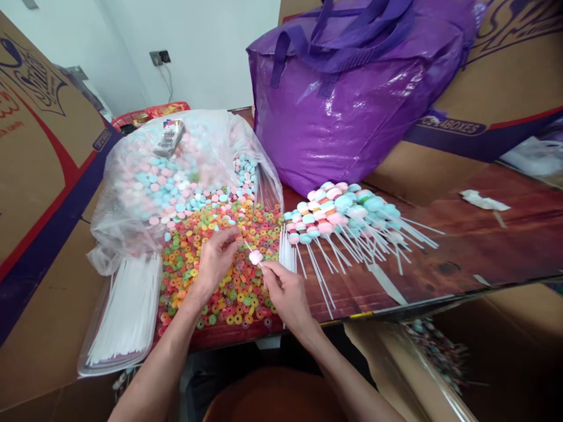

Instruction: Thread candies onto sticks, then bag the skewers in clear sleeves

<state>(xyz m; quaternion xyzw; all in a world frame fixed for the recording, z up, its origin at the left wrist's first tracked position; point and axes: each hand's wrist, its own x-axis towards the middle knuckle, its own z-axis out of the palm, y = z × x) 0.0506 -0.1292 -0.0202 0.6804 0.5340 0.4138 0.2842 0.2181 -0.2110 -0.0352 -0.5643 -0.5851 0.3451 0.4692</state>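
Observation:
My right hand (285,290) pinches a thin white stick with a pink candy disc (255,257) threaded on it. My left hand (216,258) hovers over the heap of colourful ring candies (229,275), fingertips pinched near the stick's tip; what they hold is too small to make out. To the right lies a pile of finished candy skewers (343,214) with pink, white and blue discs, sticks fanned toward me.
A clear plastic bag of pastel candies (167,176) sits behind the rings. A clear pack of white sticks (125,310) lies at left. A purple tote bag (352,99) and cardboard boxes (39,176) crowd the wooden table (484,246).

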